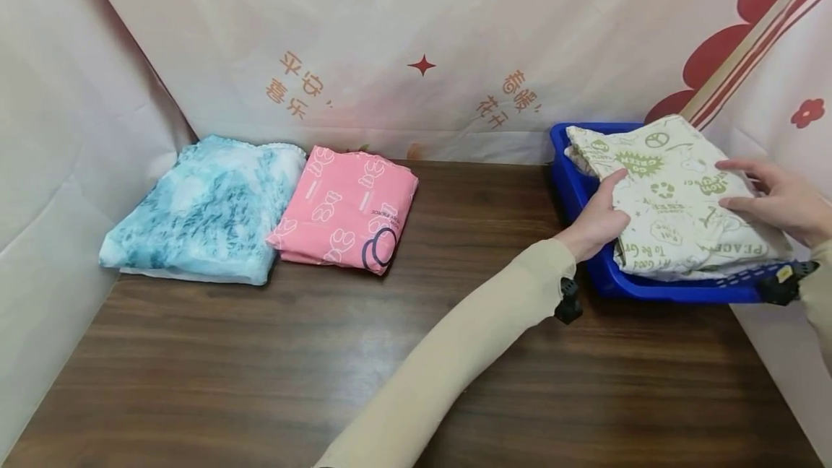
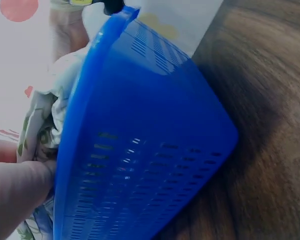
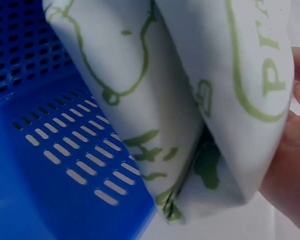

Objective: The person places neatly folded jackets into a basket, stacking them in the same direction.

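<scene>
And here's the left hand [image 1: 594, 222], thumb and finger nipping the side of the folded cloth [image 1: 676, 222], right by the rim! Over on the far side, the right hand [image 1: 780, 197] has fingers spread fairly straight across the top; whether any curl underneath, the cloth hides it, so I can't tell. The cloth itself, white with green print, sits in the mouth of the blue basket [image 1: 650, 289], its layers gaping at the near edge in the right wrist view.

Looks a light, soft one, this! No stiffness to speak of, nothing fragile, but those smooth layers could well slide apart or sag. Best hold, I'd say: both side edges, thumbs above and fingers under the whole stack, so the fold stays together. The slotted basket looks like thin, firm plastic.

Further out, well to the left, a pink cloth [image 1: 344, 208] touches a fluffy-looking blue-and-white cloth [image 1: 201, 211] on the wooden table [image 1: 260, 381], in front of a printed curtain [image 1: 390, 20].
</scene>
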`<act>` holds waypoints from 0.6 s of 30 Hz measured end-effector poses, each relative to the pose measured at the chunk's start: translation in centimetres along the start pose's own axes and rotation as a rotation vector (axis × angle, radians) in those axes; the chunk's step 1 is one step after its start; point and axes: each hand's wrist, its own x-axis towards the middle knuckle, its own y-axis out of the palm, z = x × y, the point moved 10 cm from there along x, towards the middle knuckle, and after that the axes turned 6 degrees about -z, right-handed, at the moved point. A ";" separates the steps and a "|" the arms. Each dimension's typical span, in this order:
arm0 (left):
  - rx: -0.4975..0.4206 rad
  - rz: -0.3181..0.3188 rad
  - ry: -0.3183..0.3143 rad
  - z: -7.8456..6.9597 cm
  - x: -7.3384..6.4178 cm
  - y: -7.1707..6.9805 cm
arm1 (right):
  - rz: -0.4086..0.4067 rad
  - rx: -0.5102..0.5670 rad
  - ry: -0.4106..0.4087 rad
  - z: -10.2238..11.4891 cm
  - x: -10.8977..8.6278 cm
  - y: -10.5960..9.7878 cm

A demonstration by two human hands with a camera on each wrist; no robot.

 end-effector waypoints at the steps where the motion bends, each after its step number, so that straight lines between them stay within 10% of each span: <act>1: 0.021 -0.016 0.000 0.0 0.1 0.0 | 0.002 -0.001 -0.002 0.0 0.1 0.0; 8: 0.214 -0.165 -0.012 0.3 0.5 -0.5 | 0.069 0.006 0.012 -0.5 1.3 0.8; 18: 0.461 -0.175 0.052 0.1 1.2 0.1 | 0.107 -0.014 0.066 -2.5 1.7 2.4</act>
